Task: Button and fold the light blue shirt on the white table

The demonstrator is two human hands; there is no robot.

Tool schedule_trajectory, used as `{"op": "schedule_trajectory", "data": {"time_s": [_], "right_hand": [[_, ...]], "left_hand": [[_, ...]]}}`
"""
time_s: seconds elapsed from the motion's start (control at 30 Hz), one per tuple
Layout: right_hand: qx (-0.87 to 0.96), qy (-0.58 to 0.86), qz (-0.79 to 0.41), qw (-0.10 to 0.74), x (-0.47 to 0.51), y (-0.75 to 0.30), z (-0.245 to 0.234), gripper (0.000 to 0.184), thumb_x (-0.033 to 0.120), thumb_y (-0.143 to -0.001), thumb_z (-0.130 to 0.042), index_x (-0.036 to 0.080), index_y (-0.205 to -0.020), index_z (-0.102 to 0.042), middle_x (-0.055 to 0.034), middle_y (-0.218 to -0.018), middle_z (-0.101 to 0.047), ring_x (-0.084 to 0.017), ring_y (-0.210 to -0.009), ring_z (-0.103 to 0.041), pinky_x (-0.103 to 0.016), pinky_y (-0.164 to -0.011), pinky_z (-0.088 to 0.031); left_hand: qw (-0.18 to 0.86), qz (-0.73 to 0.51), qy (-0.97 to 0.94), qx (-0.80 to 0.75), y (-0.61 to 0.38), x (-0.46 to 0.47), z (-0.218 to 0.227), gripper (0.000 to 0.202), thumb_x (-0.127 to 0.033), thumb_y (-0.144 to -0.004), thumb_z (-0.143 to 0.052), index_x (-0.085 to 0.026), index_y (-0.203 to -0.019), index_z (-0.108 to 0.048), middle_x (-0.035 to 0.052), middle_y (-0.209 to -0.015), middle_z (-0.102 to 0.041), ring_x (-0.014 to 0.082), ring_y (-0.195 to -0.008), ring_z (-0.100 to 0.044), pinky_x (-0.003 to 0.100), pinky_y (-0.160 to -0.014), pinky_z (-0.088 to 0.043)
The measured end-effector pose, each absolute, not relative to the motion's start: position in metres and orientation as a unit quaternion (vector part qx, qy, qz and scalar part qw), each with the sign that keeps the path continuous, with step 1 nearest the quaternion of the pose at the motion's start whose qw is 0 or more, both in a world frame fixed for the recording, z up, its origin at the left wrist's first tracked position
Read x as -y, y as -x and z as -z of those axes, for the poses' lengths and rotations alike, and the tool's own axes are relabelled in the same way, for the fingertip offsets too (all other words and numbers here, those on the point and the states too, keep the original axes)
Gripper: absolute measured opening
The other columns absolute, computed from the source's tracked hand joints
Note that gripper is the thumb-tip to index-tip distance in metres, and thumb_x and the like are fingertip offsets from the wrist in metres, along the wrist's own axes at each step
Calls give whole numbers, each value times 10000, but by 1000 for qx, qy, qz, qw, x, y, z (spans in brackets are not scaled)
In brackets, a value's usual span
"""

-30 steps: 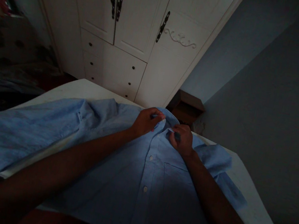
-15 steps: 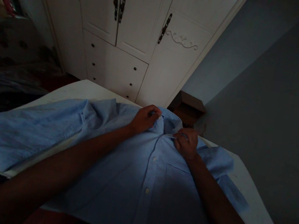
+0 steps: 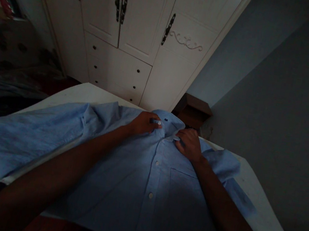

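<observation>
A light blue long-sleeved shirt [image 3: 121, 176] lies front side up on a white table [image 3: 260, 202], its placket buttoned down the middle. My left hand [image 3: 144, 123] pinches the left side of the shirt's collar [image 3: 173, 121], where a small white button [image 3: 159, 123] shows at the fingertips. On the other side of the neck opening, my right hand [image 3: 189, 143] is closed on the opposite collar edge. Between the hands the collar stands apart, with a small dark label [image 3: 166, 119] visible inside. One sleeve [image 3: 29, 130] stretches out to the left; the other sleeve [image 3: 238, 197] lies bent at the right.
Behind the table stands a white wardrobe [image 3: 138, 31] with dark handles and drawer knobs. A brown wooden cabinet [image 3: 193, 108] is beside it, near the grey wall [image 3: 278, 111]. Dark cloth [image 3: 3, 87] lies at the far left.
My hands have drawn the two collar sides a little further apart. The neck opening is wider, and the inner label and the button at my left fingertips now show.
</observation>
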State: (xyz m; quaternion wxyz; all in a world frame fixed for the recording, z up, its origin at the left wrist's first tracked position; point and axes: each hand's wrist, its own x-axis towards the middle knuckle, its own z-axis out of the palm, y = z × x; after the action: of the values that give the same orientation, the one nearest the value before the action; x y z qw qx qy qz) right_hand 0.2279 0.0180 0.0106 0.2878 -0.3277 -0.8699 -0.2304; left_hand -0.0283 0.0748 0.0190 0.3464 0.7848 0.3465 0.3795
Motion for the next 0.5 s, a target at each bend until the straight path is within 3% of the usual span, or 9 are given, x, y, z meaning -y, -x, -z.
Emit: {"op": "schedule_trajectory", "data": {"time_s": [0.1,0.23,0.37,0.5], "right_hand": [[863,321,244,306,-17,-227,-12,113,202,-904,-528,199,-957,-628,-81,-917,-704,-225,-868,-619,-399,-778,-434],[857,300,255,333,-15,-215,-16,113,192,-932,-527,219,-910,-635,-56,-930,-727,-197,-883,-651,-385,-802,-440],[871,277,256,316,-13,-201,-21,112,192,-932,-544,221,-871,-633,-45,-901,-730,-184,-857,-654,-368,-783,-442],[864,288,253,326,-13,-193,-26,102,187,-920,-552,222,-878,-638,-47,-868,-720,-195,-817,-638,-366,-742,-435]], "left_hand": [[358,-373,-779,-355,27,-73,-20,277,-430,-767,-678,-157,-810,-695,-4,-775,-701,67,-424,-552,200,-502,-447],[335,-393,-773,-368,17,-60,-28,286,-377,-763,-698,-170,-959,-694,23,-963,-728,51,-432,-567,199,-533,-478],[268,-388,-801,-368,7,-46,-38,203,-291,-805,-649,-176,-957,-719,2,-848,-740,95,-573,-640,198,-620,-497],[227,-393,-821,-347,4,-41,-41,229,-236,-811,-621,-168,-997,-735,27,-872,-748,122,-693,-671,208,-690,-515]]}}
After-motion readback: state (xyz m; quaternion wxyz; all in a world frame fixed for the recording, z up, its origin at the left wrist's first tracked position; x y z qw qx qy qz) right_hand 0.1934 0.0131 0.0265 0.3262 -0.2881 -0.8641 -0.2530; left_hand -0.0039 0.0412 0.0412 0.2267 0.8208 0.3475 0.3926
